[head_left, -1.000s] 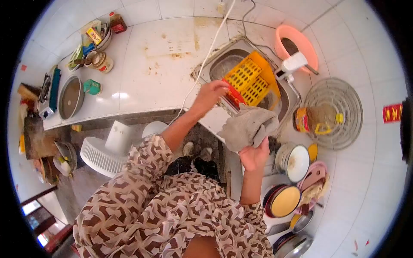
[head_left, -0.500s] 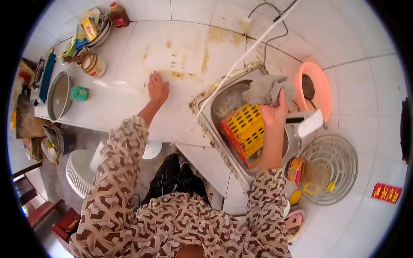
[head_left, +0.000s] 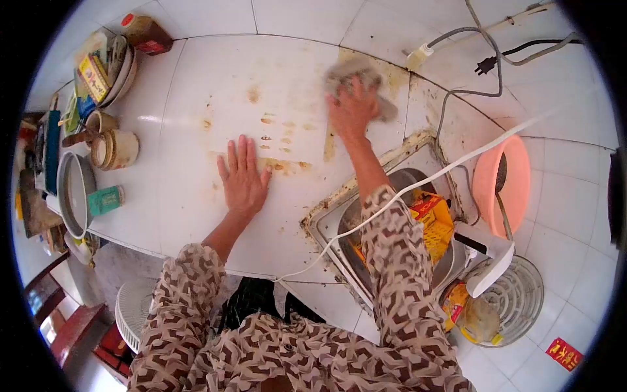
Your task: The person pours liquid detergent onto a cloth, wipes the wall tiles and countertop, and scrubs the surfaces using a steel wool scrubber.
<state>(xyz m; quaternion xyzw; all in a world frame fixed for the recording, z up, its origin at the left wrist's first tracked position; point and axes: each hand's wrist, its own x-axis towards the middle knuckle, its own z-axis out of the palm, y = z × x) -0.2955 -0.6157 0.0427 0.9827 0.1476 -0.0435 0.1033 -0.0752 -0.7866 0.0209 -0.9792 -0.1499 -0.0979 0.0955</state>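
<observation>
My left hand [head_left: 245, 179] lies flat on the white tiled counter [head_left: 196, 130], fingers spread, just below a patch of brown stains [head_left: 281, 165]. Farther back, my right hand [head_left: 353, 110] presses a grey cloth [head_left: 356, 73] onto the counter by the wall, over a yellowish stain. The cloth is blurred by motion and partly covered by the fingers. Several small brown spots show on the tiles between my two hands.
Right: a sink [head_left: 343, 225] holding a yellow basket [head_left: 439, 238], a faucet [head_left: 490, 268], a pink basin [head_left: 503, 186], an oil bottle [head_left: 480, 319]. A white cord [head_left: 405, 189] crosses the sink. Left: jars [head_left: 121, 149], bowls [head_left: 124, 81], a round pan [head_left: 73, 196].
My right hand has carried the cloth from above the sink leftward to the back of the counter. My left hand stays on the counter. The view has shifted, with more wall cables showing.
</observation>
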